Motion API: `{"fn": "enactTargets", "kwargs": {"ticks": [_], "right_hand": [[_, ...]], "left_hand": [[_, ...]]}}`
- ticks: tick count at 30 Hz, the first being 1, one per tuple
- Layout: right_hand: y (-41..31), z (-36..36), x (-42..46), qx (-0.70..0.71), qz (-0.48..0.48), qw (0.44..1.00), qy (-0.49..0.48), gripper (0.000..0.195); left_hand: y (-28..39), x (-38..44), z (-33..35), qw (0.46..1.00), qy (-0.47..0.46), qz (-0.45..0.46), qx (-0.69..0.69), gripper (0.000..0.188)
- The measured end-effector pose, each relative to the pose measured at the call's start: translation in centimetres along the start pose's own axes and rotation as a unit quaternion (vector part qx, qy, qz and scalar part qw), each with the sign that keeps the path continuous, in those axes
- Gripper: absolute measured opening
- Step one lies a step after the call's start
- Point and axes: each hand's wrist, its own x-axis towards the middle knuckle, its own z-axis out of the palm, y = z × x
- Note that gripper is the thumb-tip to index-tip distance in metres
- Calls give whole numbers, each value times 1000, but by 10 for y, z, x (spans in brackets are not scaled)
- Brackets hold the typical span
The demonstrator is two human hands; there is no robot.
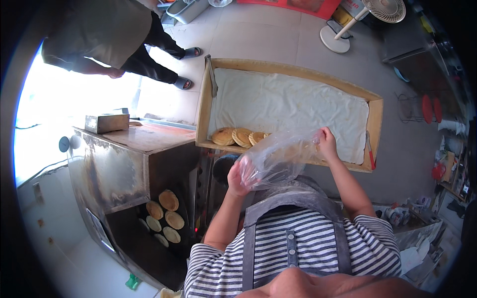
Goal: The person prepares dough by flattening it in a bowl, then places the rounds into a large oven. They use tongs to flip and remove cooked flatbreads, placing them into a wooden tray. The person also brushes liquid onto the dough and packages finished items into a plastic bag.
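A clear plastic bag (277, 156) is stretched between my two hands, over the near edge of a wooden tray (290, 64). My left hand (240, 177) is on the bag's lower left end, its fingers seen through the film. At the other end, my right hand (327, 143) pinches the crumpled plastic. Round baked flatbreads (242, 137) overlap in a row along the tray's near left side. The bag partly covers that row, so how far it runs is hard to tell. A white cloth (287, 98) lines the tray.
Left of me stands a metal oven (111, 167), its opening showing several flatbreads (168, 200). A metal box (107, 123) sits on top. Tongs (211, 76) and a red-handled tool (370, 152) rest on the tray's ends. Beyond are another person (108, 37) and a fan (350, 29).
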Motion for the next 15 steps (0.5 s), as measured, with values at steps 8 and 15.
{"fn": "enactTargets", "kwargs": {"ticks": [8, 15], "right_hand": [[-61, -11, 3, 259, 101, 926, -255, 26], [11, 12, 79, 368, 191, 897, -154, 5]], "left_hand": [[41, 26, -29, 956, 216, 200, -7, 26], [18, 36, 35, 912, 15, -379, 159, 37]]}}
